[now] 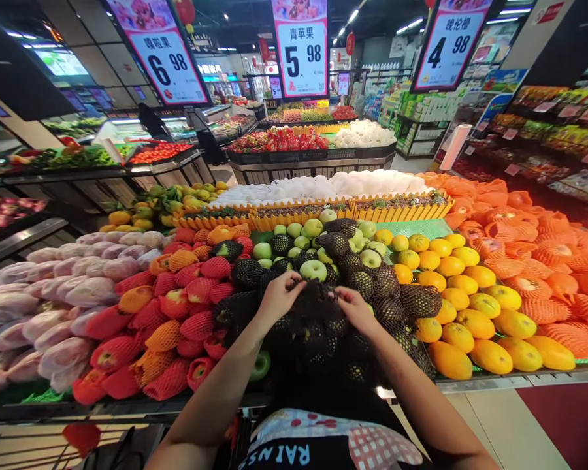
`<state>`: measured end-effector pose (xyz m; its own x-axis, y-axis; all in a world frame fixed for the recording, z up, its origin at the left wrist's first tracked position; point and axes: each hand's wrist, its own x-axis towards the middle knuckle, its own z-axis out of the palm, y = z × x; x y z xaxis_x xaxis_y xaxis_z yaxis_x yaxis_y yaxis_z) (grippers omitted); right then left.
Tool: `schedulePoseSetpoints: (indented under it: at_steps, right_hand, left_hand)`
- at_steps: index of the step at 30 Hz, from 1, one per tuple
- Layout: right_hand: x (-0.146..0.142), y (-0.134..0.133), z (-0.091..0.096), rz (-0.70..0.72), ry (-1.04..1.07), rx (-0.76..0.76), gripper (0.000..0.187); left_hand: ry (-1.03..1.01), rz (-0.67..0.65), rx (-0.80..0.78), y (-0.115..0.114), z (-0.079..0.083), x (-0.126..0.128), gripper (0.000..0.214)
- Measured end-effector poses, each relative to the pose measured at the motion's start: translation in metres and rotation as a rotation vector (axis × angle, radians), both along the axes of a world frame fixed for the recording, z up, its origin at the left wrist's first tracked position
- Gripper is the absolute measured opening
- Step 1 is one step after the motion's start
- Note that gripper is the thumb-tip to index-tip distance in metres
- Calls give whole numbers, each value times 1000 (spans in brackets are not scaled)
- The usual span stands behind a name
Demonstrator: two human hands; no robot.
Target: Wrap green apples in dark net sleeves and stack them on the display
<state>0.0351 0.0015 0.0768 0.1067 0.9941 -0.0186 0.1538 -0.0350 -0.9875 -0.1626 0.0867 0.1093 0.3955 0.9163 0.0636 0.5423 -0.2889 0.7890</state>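
Both of my hands reach over a fruit display and pinch a bundle of black foam net sleeves (318, 326). My left hand (278, 295) grips the bundle's top left with its fingers closed. My right hand (353, 307) pinches the top right the same way. Just beyond them lie green apples (313, 269), some bare and some wrapped in black netting (419, 299). The bundle hangs down in front of my body and hides the display's front edge there.
Red apples in red and orange netting (176, 313) lie to the left, beside pink-wrapped fruit (53, 294). Oranges (470, 307) and orange-netted fruit (534, 254) fill the right. A yellow divider fence (313, 212) borders the back. Price signs (301, 49) hang overhead. The aisle floor (500, 418) runs on the right.
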Motion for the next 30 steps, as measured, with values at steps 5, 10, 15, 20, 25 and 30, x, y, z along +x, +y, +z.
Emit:
schedulePoseSetpoints:
  at_steps: [5, 10, 15, 20, 25, 30]
  right_hand:
    - [6, 71, 18, -232, -348, 4, 19]
    - [-7, 102, 10, -264, -531, -83, 20]
    - [-11, 112, 2, -203, -552, -58, 24]
    - [-14, 109, 1, -175, -429, 121, 26]
    - [-19, 83, 17, -237, -218, 331, 39]
    - [-25, 33, 35, -293, 135, 446, 30]
  left_hand:
    - [255, 207, 77, 37, 1, 31, 18]
    - [380, 283, -28, 43, -13, 38, 30]
    - [352, 196, -140, 43, -17, 28, 34]
    - [252, 167, -122, 38, -9, 25, 34]
    - [-28, 240, 3, 14, 8, 19, 40]
    - [-203, 186, 163, -18, 10, 9, 46]
